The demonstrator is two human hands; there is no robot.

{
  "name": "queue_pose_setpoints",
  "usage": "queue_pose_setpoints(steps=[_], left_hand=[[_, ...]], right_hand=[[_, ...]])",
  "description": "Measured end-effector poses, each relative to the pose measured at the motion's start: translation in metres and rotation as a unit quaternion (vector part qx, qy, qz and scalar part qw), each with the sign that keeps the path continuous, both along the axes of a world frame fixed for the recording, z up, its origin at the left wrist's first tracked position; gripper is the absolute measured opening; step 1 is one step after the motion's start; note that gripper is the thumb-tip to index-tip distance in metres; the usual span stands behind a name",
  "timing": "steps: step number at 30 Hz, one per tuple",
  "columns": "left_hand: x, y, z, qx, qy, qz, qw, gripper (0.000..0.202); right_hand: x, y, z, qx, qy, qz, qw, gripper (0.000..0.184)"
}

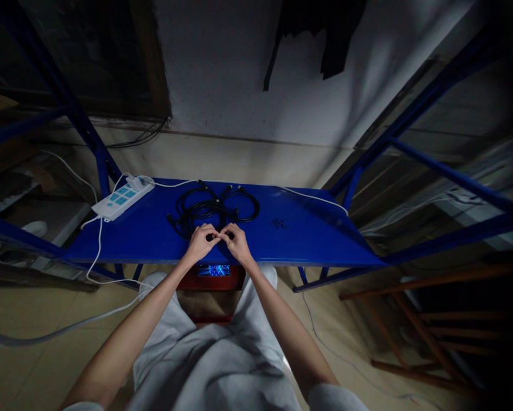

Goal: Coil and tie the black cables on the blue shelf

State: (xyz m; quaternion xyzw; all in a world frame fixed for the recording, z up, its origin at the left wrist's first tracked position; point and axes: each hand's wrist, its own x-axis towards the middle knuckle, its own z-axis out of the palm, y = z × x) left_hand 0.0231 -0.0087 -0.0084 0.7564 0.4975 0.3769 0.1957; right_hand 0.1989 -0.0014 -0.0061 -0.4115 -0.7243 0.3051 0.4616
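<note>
My left hand (202, 241) and my right hand (236, 240) meet fingertip to fingertip over the front edge of the blue shelf (316, 245). Both are closed in a pinch, thumbs against index fingers. Whatever lies between the fingertips is too small or too hidden to name. Just beyond the hands is a tangle of coiled black cables (203, 210), with several connector ends showing. Right of the right hand lies a small scatter of dark little pieces (279, 223), too small to name.
A white power strip (123, 198) with blue sockets sits at the shelf's left end, a plug in it. A white cord (312, 197) runs along the back edge. Blue posts (355, 177) flank the shelf. A lit screen (214, 270) is below the front edge; a wooden chair (415, 319) stands right.
</note>
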Motion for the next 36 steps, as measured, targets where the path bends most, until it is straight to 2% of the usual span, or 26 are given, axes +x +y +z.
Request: queue_pose_setpoints(steps=[4, 11, 19, 25, 31, 36], left_hand=[[-0.0007, -0.0024, 0.0025, -0.004, -0.011, -0.003, 1.0, 0.013], [-0.0011, -0.003, 0.0048, 0.007, -0.034, -0.01, 0.999, 0.013], [-0.0013, -0.0034, 0.0043, 0.012, -0.034, -0.006, 0.999, 0.015], [-0.0009, -0.0029, 0.0036, 0.017, -0.039, -0.008, 0.999, 0.015], [-0.0007, -0.0026, 0.0049, 0.022, -0.063, -0.009, 0.998, 0.013], [-0.0008, -0.0016, 0.0038, 0.007, -0.021, -0.007, 1.0, 0.015]], right_hand=[[0.0013, 0.0013, -0.0009, -0.015, 0.018, 0.007, 1.0, 0.025], [0.0016, 0.0037, -0.0038, 0.004, 0.016, 0.011, 1.0, 0.015], [0.0005, 0.0035, -0.0033, 0.018, 0.005, 0.007, 1.0, 0.011], [0.0011, 0.0033, -0.0047, 0.022, -0.004, -0.003, 1.0, 0.015], [-0.0002, 0.0015, -0.0047, 0.029, -0.064, -0.014, 0.997, 0.011], [-0.0011, 0.0022, -0.0042, 0.022, -0.138, -0.003, 0.99, 0.013]])
